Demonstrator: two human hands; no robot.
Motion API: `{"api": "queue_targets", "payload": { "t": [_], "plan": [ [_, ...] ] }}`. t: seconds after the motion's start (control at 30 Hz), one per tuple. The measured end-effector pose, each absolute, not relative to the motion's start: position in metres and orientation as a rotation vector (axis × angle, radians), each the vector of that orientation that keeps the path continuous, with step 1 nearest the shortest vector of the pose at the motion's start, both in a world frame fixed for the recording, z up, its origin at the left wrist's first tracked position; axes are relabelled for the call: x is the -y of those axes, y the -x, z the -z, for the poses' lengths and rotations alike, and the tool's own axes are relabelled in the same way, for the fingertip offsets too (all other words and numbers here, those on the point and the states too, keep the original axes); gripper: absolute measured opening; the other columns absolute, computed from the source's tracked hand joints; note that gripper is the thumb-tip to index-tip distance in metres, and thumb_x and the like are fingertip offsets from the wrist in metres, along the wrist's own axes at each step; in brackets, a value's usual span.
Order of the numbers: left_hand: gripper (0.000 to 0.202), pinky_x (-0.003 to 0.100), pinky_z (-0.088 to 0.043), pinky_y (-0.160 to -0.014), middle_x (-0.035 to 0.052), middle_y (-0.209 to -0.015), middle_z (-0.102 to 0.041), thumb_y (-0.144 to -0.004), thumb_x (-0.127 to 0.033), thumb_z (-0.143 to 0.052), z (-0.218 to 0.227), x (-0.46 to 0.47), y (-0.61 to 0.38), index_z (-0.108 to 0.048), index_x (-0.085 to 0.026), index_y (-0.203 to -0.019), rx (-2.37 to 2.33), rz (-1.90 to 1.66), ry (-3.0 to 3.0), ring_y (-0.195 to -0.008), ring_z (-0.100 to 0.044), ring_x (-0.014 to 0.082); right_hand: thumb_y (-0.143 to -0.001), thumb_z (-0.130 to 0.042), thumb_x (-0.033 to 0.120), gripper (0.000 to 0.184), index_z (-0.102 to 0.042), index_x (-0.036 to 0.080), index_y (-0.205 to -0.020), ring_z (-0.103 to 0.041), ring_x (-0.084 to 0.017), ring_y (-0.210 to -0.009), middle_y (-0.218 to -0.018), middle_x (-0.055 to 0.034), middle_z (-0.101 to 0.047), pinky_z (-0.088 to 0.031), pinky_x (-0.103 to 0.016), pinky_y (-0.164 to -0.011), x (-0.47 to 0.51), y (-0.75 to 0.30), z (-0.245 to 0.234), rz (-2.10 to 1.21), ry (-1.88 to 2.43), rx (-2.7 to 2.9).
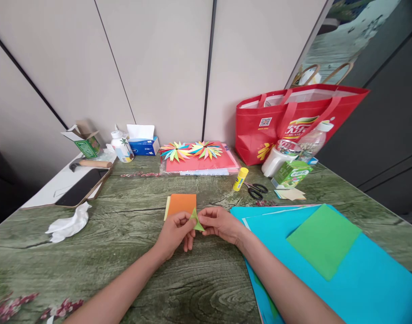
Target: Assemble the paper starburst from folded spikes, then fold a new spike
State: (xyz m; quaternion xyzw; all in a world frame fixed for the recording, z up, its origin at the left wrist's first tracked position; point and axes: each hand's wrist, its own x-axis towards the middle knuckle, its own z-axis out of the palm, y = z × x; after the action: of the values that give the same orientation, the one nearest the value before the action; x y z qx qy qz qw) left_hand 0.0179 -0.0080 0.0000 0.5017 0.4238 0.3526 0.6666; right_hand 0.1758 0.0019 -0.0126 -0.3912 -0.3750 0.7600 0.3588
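My left hand [175,232] and my right hand [219,223] meet over the middle of the green wood-grain table [125,252]. Both pinch a small light-green folded paper piece [196,221], pointed like a triangle, held just above the table. Directly behind it lies a small stack of orange paper squares [181,204] with a yellow edge showing at its left. Both hands have their fingers closed on the folded piece.
Large blue sheets [361,279] with a green sheet [324,238] on top lie at right. At the back are two colourful paper flowers [191,150] on red paper, a glue stick [240,178], scissors [257,190], a red bag [293,119], a tissue box [143,141], a phone [80,186] and a crumpled tissue [68,225].
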Motion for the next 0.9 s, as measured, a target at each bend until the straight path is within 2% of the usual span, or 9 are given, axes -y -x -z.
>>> {"api": "queue_targets", "payload": {
  "t": [0.2, 0.4, 0.67, 0.8, 0.9],
  "plan": [
    [0.026, 0.015, -0.035, -0.026, -0.0028, -0.048, -0.056, -0.069, -0.036, -0.063, 0.003, 0.0064, -0.0171, -0.05, -0.014, -0.064, -0.949, -0.779, -1.118, -0.03, -0.051, 0.0092, -0.055, -0.073, 0.044, 0.037, -0.059, 0.012, -0.066, -0.05, -0.006, -0.054, -0.06, 0.0019, -0.057, -0.042, -0.02, -0.056, -0.0015, -0.1728, 0.0111, -1.898, 1.033, 1.095],
    [0.026, 0.016, -0.038, -0.03, -0.0022, -0.053, -0.056, -0.074, -0.038, -0.058, 0.0032, 0.0062, -0.0177, -0.05, -0.014, -0.068, -0.883, -0.796, -1.129, -0.033, -0.052, 0.0083, -0.06, -0.067, 0.049, 0.038, -0.056, 0.013, -0.063, -0.046, -0.006, -0.053, -0.058, 0.0032, -0.052, -0.04, -0.02, -0.053, -0.0024, -0.1728, 0.0073, -1.789, 1.075, 1.206],
    [0.025, 0.019, -0.044, -0.035, -0.0007, -0.057, -0.059, -0.072, -0.037, -0.061, 0.0027, 0.0071, -0.0203, -0.048, -0.015, -0.071, -0.881, -0.775, -1.21, -0.039, -0.055, 0.0101, -0.07, -0.058, 0.042, 0.028, -0.052, 0.016, -0.061, -0.045, -0.008, -0.051, -0.056, 0.0029, -0.051, -0.039, -0.021, -0.052, -0.0018, -0.1719, 0.0042, -1.606, 1.134, 1.406],
    [0.026, 0.022, -0.045, -0.035, -0.0014, -0.055, -0.059, -0.071, -0.037, -0.062, 0.004, 0.0067, -0.0207, -0.048, -0.016, -0.073, -0.888, -0.789, -1.188, -0.039, -0.057, 0.0124, -0.069, -0.059, 0.043, 0.028, -0.052, 0.016, -0.062, -0.046, -0.008, -0.05, -0.057, 0.0028, -0.052, -0.04, -0.021, -0.05, -0.0019, -0.1681, 0.0087, -1.538, 1.173, 1.376],
    [0.025, 0.023, -0.045, -0.036, -0.0014, -0.049, -0.058, -0.073, -0.037, -0.059, 0.004, 0.0065, -0.0205, -0.048, -0.015, -0.07, -0.913, -0.828, -1.175, -0.037, -0.055, 0.0126, -0.067, -0.061, 0.046, 0.032, -0.054, 0.016, -0.067, -0.05, -0.008, -0.054, -0.059, 0.0029, -0.054, -0.043, -0.021, -0.052, -0.001, -0.1669, 0.009, -1.605, 1.106, 1.275]
  ]
}}
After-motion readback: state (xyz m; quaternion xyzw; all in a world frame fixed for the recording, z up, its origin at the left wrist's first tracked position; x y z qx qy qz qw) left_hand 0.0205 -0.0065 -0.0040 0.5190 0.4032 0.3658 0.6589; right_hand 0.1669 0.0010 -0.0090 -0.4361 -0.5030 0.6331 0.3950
